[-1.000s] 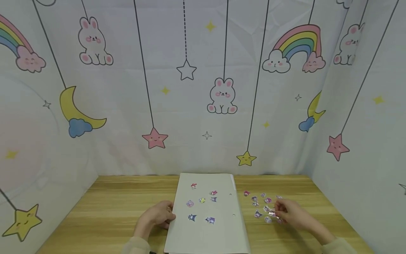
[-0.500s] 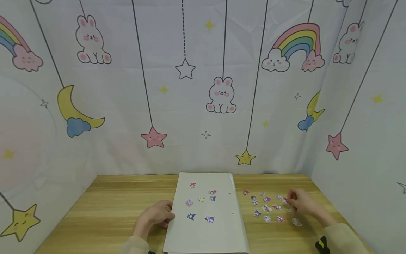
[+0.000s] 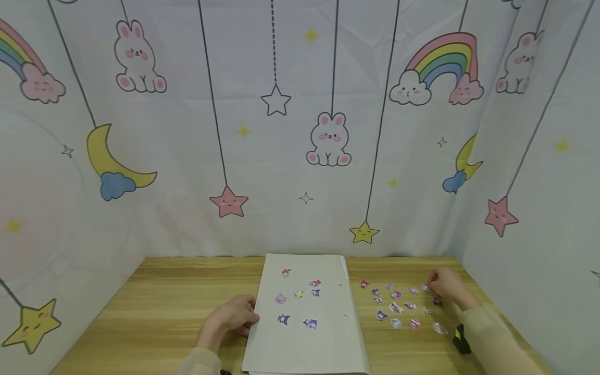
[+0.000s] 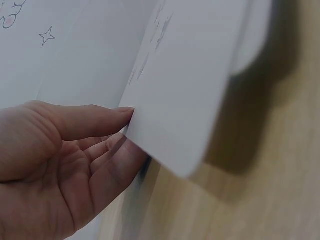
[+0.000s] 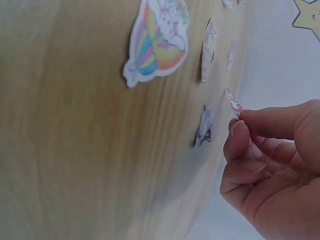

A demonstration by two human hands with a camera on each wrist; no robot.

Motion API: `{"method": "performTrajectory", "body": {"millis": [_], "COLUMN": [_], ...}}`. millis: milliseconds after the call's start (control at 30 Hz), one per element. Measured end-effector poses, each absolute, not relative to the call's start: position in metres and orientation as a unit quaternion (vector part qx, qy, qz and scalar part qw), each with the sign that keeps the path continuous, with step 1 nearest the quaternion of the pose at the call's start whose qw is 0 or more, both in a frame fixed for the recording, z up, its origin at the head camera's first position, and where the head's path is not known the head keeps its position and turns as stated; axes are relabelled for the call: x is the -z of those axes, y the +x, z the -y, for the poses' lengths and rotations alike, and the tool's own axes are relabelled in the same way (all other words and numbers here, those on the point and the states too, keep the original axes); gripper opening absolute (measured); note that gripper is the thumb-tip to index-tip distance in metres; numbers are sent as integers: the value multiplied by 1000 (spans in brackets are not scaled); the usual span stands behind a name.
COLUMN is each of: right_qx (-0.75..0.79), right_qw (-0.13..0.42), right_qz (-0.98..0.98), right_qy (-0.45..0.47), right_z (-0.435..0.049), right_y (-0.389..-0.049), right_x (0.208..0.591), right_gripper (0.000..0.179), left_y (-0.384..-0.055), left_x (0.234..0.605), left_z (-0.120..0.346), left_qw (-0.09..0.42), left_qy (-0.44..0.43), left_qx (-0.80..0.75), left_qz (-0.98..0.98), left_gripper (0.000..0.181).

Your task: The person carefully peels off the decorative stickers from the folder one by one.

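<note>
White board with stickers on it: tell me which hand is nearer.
Left. The left hand has its grip on the white board at its left edge; the right hand, pinching a sticker, is apart from it, off to the right.

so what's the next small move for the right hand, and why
Probably carry the pinched sticker over to a bare part of the white sheet: the right hand has it between thumb and finger, the left hand holds the sheet's left edge, and other stickers lie on it with gaps between.
</note>
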State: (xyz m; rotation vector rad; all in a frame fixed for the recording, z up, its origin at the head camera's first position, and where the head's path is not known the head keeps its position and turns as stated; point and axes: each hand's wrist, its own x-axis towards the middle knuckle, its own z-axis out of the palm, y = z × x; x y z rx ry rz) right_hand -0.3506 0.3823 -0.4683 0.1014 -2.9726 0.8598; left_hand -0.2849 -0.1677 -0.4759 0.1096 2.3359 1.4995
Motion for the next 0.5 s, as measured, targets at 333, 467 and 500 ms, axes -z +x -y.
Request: {"method": "performTrajectory", "body": {"millis": [333, 467, 500], "right_qx": [-262, -251, -247], "right_qw": [7, 3, 4], "right_qz": [965, 968, 969], "right_qy": [6, 2, 2], "right_z": [-388, -386, -385], "right_y": [-358, -357, -357], "right_x": [475, 471, 469], "right_gripper": [8, 8, 9], "left_y": [-285, -285, -285], "left_x": [476, 476, 476], "left_z": [167, 167, 167], "left_qw": [177, 177, 177], "left_qy": [42, 42, 43], "left_qx": [-532, -533, -534], "left_qz": [-827, -826, -825], "left_gripper": [27, 26, 26]}}
